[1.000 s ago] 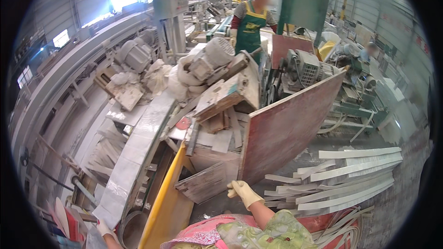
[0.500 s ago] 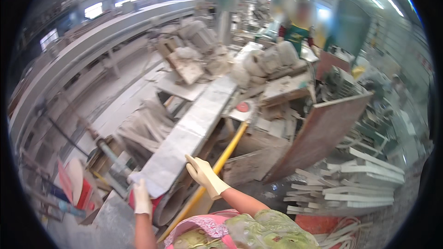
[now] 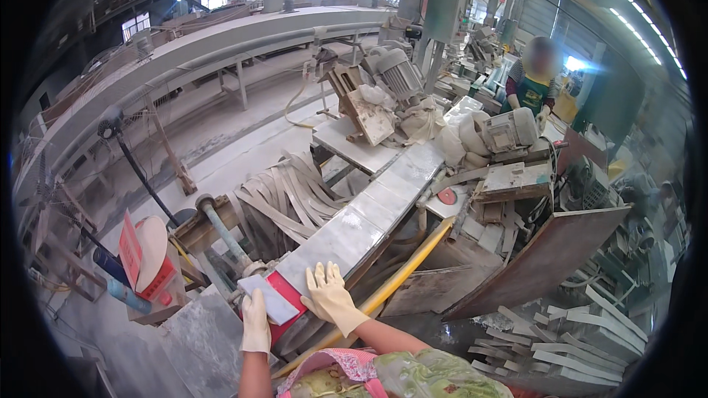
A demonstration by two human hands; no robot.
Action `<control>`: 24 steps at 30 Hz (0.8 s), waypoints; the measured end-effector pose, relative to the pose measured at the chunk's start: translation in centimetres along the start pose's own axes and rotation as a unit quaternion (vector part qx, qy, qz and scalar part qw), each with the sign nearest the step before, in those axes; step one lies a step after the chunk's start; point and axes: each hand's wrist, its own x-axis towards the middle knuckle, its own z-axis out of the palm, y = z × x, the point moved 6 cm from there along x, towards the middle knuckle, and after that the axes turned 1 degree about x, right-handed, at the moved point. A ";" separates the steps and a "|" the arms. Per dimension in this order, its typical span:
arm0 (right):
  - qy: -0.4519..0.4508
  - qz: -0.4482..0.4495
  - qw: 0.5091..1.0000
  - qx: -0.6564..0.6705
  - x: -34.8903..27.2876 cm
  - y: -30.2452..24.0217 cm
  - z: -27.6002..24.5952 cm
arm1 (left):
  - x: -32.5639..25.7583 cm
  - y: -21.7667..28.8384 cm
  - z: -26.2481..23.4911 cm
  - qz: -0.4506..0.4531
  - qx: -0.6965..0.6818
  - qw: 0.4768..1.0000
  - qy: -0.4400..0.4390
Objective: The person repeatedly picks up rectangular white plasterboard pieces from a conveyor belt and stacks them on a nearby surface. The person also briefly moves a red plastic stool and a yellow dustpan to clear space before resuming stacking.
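Note:
My left hand (image 3: 256,322), in a cream glove, grips the near left side of a pale stone tile (image 3: 271,301). The tile sits slightly askew at the near end of a red conveyor belt (image 3: 284,284). My right hand (image 3: 332,298), gloved alike, has its fingers spread, with the fingertips at the near end of a row of pale tiles (image 3: 358,215). That row runs away from me along the belt, end to end, under the motors. A strip of bare red belt shows between the single tile and the row.
A yellow rail (image 3: 383,273) runs along the belt's right side. Grey motors (image 3: 510,130) stand over the far part. Stone strips (image 3: 560,343) are piled at lower right, and a brown board (image 3: 538,262) leans nearby. A red carton (image 3: 153,278) stands left. A co-worker (image 3: 532,85) stands beyond.
The view has shifted, so the scene sits further right. A separate tile now shows at my left hand, with red belt bared beside it. My right hand's fingers have spread at the row's end.

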 end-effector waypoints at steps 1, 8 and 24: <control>-0.023 -0.003 1.000 0.005 0.4 0.0 -0.1 | -0.1 0.3 0.7 -0.002 -0.003 1.000 -0.008; -0.021 0.015 0.969 0.244 2.5 1.8 -3.6 | 3.9 -0.4 3.8 0.015 0.050 0.997 -0.052; 0.087 0.012 0.995 0.050 2.0 6.8 1.2 | 4.4 -1.8 8.0 -0.071 0.425 0.901 0.049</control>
